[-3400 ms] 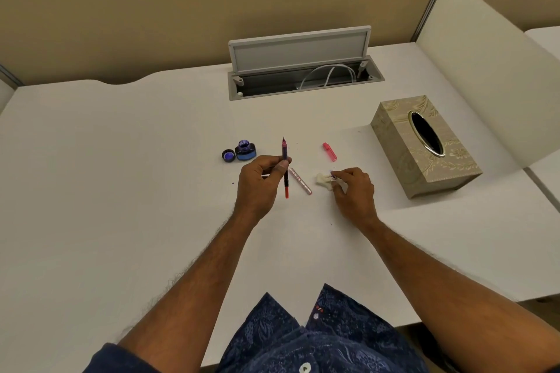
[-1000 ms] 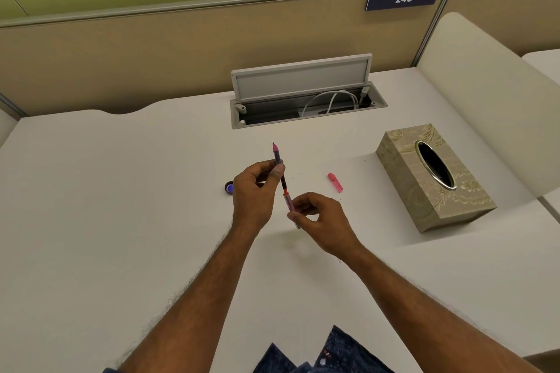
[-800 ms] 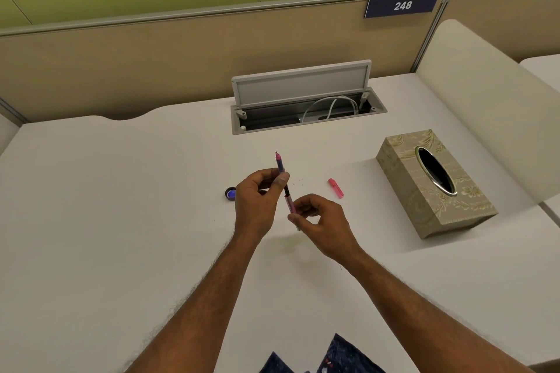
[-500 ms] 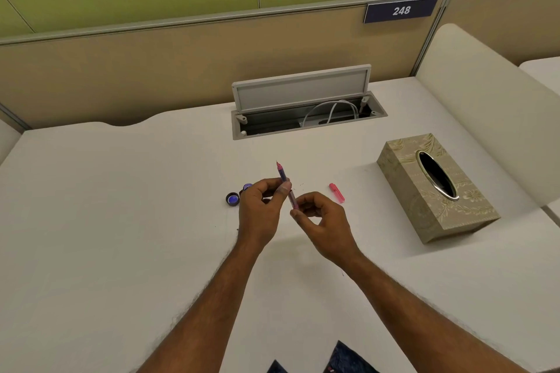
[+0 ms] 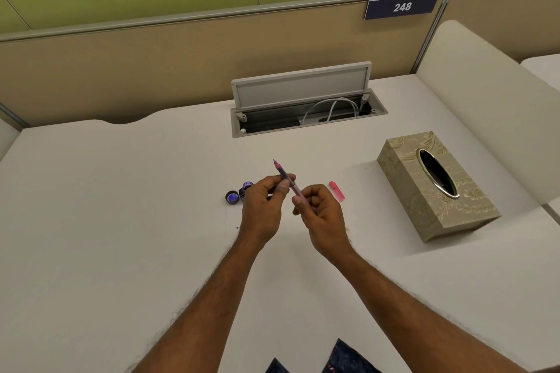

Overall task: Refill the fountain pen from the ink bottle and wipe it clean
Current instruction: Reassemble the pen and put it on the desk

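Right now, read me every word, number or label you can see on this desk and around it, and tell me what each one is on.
"248": white digits on the dark blue plate fixed to the partition behind the desk.
Nothing else is readable: the tissue box carries only a leaf pattern, and no lettering can be made out on the ink bottle, its cap, the pen or the pink cap.
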### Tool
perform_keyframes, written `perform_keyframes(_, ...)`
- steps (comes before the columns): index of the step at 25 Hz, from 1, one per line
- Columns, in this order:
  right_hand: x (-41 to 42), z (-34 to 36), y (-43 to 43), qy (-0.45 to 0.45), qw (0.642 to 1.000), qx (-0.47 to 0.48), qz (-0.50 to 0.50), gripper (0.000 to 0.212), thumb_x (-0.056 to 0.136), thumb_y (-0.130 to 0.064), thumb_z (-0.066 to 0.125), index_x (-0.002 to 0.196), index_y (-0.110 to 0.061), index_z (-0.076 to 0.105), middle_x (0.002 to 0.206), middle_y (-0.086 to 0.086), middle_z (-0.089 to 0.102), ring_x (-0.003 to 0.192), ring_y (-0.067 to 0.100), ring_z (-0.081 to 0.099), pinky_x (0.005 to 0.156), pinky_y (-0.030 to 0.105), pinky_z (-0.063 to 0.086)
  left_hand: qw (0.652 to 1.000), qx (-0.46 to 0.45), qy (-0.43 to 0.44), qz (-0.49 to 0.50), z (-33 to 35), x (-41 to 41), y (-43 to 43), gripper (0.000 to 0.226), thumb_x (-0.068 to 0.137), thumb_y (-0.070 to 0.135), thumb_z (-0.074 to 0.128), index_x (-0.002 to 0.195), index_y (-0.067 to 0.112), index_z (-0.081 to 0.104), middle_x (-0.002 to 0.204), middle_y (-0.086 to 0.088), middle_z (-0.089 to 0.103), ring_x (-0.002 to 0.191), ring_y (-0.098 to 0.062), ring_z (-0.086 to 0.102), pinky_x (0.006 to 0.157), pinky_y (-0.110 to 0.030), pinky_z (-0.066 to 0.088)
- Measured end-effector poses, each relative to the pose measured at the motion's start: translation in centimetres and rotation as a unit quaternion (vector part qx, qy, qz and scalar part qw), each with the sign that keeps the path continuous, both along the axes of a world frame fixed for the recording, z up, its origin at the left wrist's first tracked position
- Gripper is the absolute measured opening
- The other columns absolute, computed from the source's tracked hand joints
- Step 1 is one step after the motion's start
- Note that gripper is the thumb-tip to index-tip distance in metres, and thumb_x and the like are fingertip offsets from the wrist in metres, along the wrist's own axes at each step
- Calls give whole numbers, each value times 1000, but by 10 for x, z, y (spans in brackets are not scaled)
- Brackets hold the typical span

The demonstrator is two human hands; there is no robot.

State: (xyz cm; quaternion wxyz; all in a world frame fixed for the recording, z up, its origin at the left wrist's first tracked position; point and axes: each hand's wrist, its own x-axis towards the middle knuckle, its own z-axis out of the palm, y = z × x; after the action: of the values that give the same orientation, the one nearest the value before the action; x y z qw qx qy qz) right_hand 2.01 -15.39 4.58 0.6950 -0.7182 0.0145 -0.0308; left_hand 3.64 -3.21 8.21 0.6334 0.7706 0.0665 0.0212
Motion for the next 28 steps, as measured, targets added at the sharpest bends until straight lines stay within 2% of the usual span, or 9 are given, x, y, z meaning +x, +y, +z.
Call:
perform_keyframes(4, 1, -3, 1, 9, 1000, 24, 6, 30, 100, -29, 48, 85, -9, 66, 67, 4, 59, 56, 10, 43, 51, 22, 36, 1000, 8, 8, -15, -2, 0, -1, 24, 97, 22, 51, 111, 17, 69, 110, 4, 72, 108, -15, 63, 99, -40, 50)
perform_keyframes(6, 1, -3, 2, 1, 1000, 4, 3, 18, 95, -31, 57, 97, -14, 64, 68, -6, 55, 59, 6, 46, 54, 19, 39, 1000, 1, 17, -16, -2, -1, -1, 22, 97, 23, 51, 110, 21, 69, 107, 5, 72, 108, -14, 63, 99, -40, 51)
perform_keyframes(8, -1, -4, 2, -6, 999, -31, -10, 19, 89, -29, 67, 102, -20, 58, 76, -2, 58, 65, 5, 51, 59, 18, 44, 1000, -5, 23, -16, -2, -1, -1, 22, 98, 24, 50, 110, 24, 69, 107, 7, 71, 109, -13, 62, 99, -40, 50)
perform_keyframes(11, -1, -3, 3, -1, 1000, -2, -8, 7, 94, -26, 60, 93, -20, 61, 76, 2, 63, 63, 7, 52, 59, 22, 44, 999, 0, 28, -16, -1, -1, -1, 24, 98, 24, 49, 113, 21, 68, 113, 3, 71, 111, -15, 61, 100, -43, 49)
perform_keyframes(14, -2, -2, 5, 0, 1000, -2, -5, 27, 100, -31, 47, 84, -31, 68, 63, -3, 59, 56, 9, 44, 53, 24, 37, 999, 2, 27, -25, -2, 0, -1, 25, 99, 23, 47, 113, 19, 68, 114, 1, 70, 111, -17, 61, 101, -45, 48)
perform_keyframes(17, -4, -6, 6, -1, 1000, -22, 4, 4, 95, -32, 57, 93, -34, 60, 59, -8, 54, 57, 9, 46, 55, 26, 40, 999, -11, 28, -32, -4, 0, 0, 24, 99, 22, 48, 110, 21, 68, 110, 4, 71, 110, -16, 62, 100, -43, 49)
perform_keyframes(21, -6, -10, 7, -1, 1000, -26, -4, 7, 94, -29, 59, 97, -26, 54, 61, -12, 56, 58, 5, 49, 56, 23, 42, 998, -25, 32, -39, -4, 1, -1, 23, 99, 23, 47, 102, 33, 68, 101, 17, 70, 105, -8, 64, 98, -36, 50)
perform_keyframes(25, -6, -8, 6, -6, 1000, -11, 10, 13, 97, -33, 54, 95, -21, 59, 66, -3, 57, 58, 6, 49, 56, 24, 40, 999, -30, 18, -35, -4, 2, 0, 22, 98, 28, 48, 101, 32, 70, 99, 18, 71, 102, -5, 65, 94, -33, 51)
perform_keyframes(28, -6, -7, 6, -10, 1000, -4, 13, 25, 100, -33, 45, 88, -24, 65, 62, -4, 56, 57, 6, 46, 55, 22, 37, 999, -16, 7, -43, -4, 3, 1, 21, 97, 29, 50, 99, 32, 70, 97, 16, 72, 102, -7, 65, 93, -32, 50)
